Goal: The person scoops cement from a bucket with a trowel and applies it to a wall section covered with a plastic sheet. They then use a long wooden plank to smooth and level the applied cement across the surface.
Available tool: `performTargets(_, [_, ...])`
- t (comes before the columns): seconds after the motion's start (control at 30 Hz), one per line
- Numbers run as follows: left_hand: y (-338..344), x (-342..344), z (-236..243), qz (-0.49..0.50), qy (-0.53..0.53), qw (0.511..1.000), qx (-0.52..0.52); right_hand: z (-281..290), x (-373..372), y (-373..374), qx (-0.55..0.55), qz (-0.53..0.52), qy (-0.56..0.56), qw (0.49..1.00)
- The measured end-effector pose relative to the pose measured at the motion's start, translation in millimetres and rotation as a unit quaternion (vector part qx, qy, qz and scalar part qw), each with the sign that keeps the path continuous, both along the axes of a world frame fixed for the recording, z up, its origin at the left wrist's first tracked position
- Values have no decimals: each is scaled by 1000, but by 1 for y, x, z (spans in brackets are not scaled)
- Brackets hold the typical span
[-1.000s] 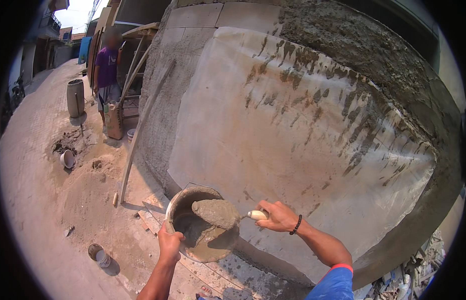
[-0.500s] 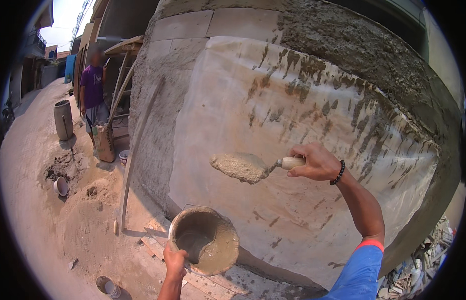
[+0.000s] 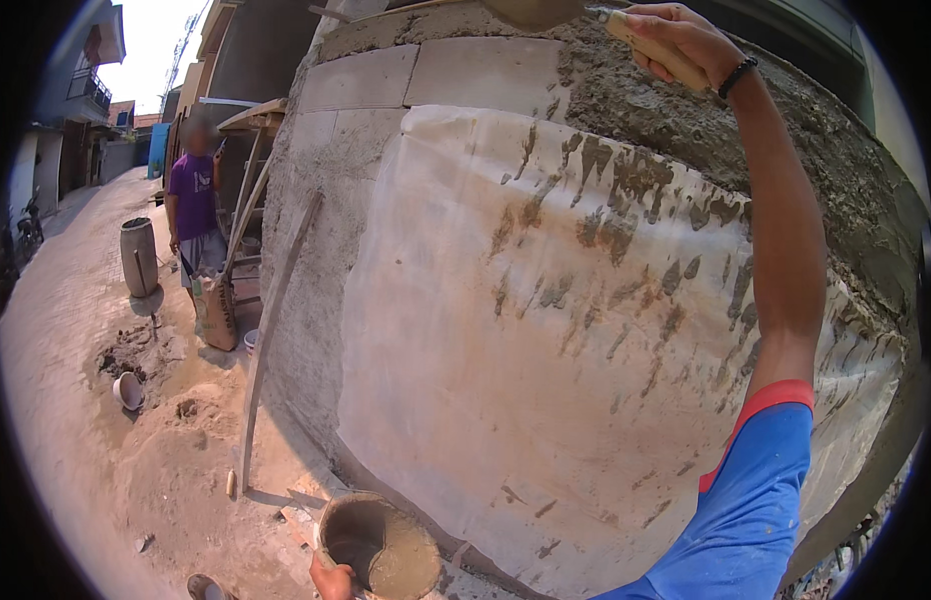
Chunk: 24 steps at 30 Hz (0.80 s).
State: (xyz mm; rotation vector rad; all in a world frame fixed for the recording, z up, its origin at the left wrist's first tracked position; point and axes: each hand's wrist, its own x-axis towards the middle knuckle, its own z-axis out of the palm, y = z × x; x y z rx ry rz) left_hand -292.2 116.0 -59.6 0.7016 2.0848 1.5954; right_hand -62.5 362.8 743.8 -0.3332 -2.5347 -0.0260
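– Trowel [image 3: 626,32]: position and hold?

– At the upper edge of the view, high in front of the wall [image 3: 356,85], near its rough coat [image 3: 646,105]. Right hand [image 3: 686,40] wraps the wooden handle, fingers curled under it, no gap visible in the grip. Blade partly cut off; contact with the wall cannot be judged.

– Why grip the handle rather than nearer the blade?

– Likely for reach and control of tilt; it also keeps the fingers off the wet face. Inference only.

– Left hand [image 3: 333,578]?

– At the lower edge, partly out of view. Closed on the left rim of the bucket [image 3: 346,530], thumb side uppermost. Remaining fingers hidden; their spread cannot be told.

– Bucket attitude?

– Mouth faces up toward the camera. Mortar [image 3: 406,560] lies to the right inside; dark inner wall bare at left. Probably held close to the wall so the mortar is within a short reach. Whether anything supports it from below: cannot tell.

– Purpose of the sheet [image 3: 526,330]?

– Hangs over the lower wall, dark splashes mostly along its upper part. Presumably placed there to catch drips.

– Plank [image 3: 276,320]?

– Slants against the wall, foot on the ground, left of the sheet. Reason for parking it there: unclear.
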Motion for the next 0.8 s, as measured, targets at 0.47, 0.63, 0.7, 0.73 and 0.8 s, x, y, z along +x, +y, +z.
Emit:
performTargets(0.47, [40,9,8,28,-236,963,127,-51,144,37,-18,-308,209,928])
performTargets(0.63, [38,-3,8,-43,-282,945,163,-233,93,-22,-209,-309,15,928])
performTargets(0.7, [43,-9,12,-87,-248,956,127,-322,64,-17,-253,-256,-155,920])
performTargets(0.73, [50,-9,13,-118,-222,962,107,-382,64,-9,-209,-193,-227,931])
performTargets(0.8, [54,-10,13,-167,-167,968,83,-480,48,-24,-138,-134,-340,921])
